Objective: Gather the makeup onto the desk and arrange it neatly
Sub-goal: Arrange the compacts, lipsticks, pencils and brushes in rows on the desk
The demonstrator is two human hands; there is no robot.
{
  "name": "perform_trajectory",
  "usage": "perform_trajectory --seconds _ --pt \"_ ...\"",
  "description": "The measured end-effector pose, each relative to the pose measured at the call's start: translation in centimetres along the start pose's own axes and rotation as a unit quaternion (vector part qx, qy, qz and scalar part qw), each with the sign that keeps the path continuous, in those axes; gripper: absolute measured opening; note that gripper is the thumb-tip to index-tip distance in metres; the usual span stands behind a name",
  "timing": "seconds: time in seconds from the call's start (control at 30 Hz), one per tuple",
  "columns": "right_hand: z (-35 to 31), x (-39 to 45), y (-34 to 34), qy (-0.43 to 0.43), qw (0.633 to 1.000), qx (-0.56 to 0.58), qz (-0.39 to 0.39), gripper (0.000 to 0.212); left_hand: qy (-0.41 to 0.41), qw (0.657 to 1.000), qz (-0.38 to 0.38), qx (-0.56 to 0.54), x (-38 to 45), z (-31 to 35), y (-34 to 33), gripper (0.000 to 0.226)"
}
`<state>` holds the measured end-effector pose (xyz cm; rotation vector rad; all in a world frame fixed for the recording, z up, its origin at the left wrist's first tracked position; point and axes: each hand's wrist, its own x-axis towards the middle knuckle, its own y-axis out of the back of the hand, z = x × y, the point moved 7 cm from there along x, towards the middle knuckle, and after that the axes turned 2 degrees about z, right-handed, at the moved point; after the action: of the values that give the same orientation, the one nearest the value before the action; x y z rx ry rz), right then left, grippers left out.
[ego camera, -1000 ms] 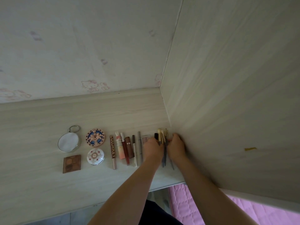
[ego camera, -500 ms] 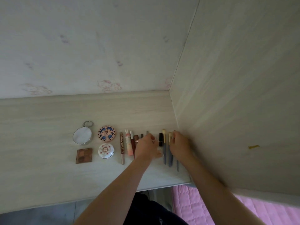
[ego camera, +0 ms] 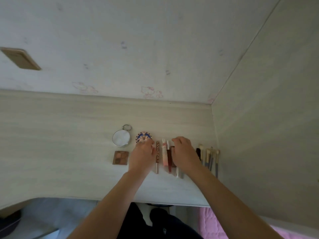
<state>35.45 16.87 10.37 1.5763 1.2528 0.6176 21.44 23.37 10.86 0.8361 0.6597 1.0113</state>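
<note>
Left hand, fingers relaxed, beside lip tubes | right hand over tubes, grip unclear | brushes lined on table

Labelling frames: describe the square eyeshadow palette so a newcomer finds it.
Start at the desk and take the far left end of the makeup row. Below the round mirror lies the palette, the only flat brown square there.

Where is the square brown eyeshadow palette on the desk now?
In the head view, the eyeshadow palette lies at the row's left end, just below the round mirror and left of the left hand.
</note>
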Motion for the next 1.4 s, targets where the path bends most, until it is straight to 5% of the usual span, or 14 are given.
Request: perform_trajectory --seconds 0.27,0.77,1.03,1.4 --pt "-7.2 2.8 -2.9 0.023 0.999 -0.036 -0.025 0.037 -0.039 0.998 0.018 0.052 2.2 -7.4 4.6 0.013" --pt "-16.3 4.7 -8.7 -0.112 0.990 -0.069 -0.046 0.043 -0.180 0.966 -0.142 0.116 8.2 -16.9 5.9 0.044" --pt "-16.9 6.1 -10.3 -0.101 0.986 -0.103 -0.080 0.070 -0.201 0.949 -0.216 0.112 8.9 -17.6 3.6 0.072" --pt "-16.0 8.1 -12.0 -0.059 0.989 -0.126 -0.048 0.068 -0.158 0.975 -0.157 0.025 8.6 -17.2 2.1 0.076"
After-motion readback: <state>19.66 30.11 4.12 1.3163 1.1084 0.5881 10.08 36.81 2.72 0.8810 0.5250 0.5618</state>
